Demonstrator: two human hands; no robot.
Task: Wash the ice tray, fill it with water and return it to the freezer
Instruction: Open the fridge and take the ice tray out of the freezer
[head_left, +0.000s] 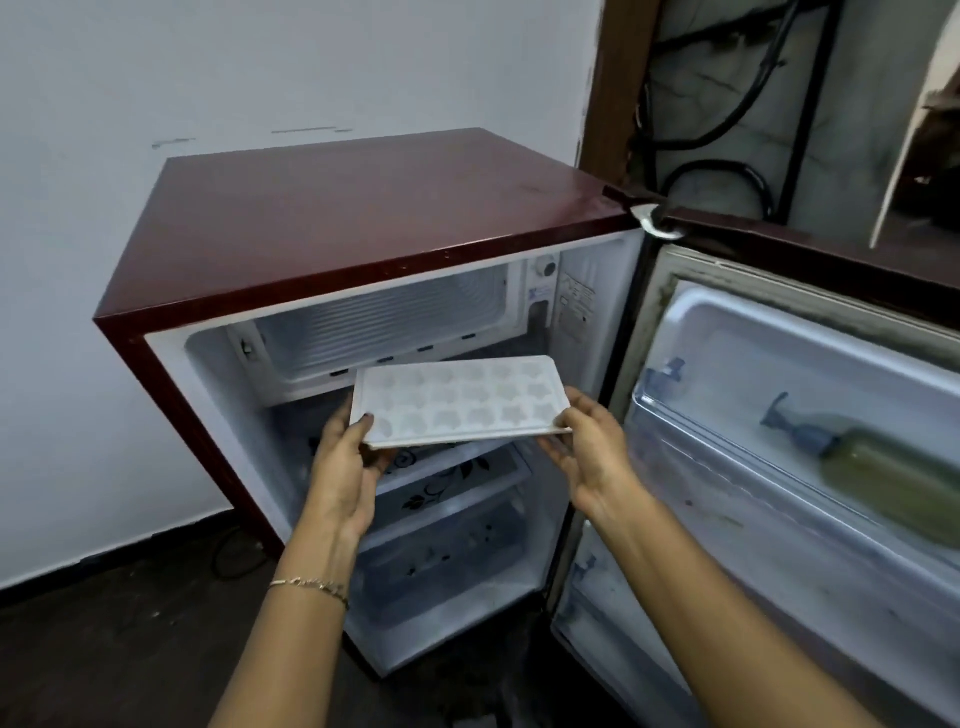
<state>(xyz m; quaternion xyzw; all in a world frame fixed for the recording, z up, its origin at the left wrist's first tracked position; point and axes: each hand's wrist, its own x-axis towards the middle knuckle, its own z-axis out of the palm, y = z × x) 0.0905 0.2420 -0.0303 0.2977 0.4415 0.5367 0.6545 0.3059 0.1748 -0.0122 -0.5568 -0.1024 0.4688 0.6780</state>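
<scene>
A dark red fridge (363, 208) stands against the white wall, its door (779, 467) swung wide open to the right. Its freezer compartment (384, 317) sits at the top, far side. The white ice tray (457, 402) is held in the air at the fridge mouth, just below and in front of the freezer compartment and above a flower-printed shelf (447, 478). Its long axis runs left to right, moulds facing up, near edge tipped slightly down. A green bottle (883, 478) lies in the door rack. The left hand (343, 478) grasps the tray's near-left corner, thumb on top; the right hand (592, 457) pinches the near-right corner. A bracelet (311, 584) circles the left wrist.
</scene>
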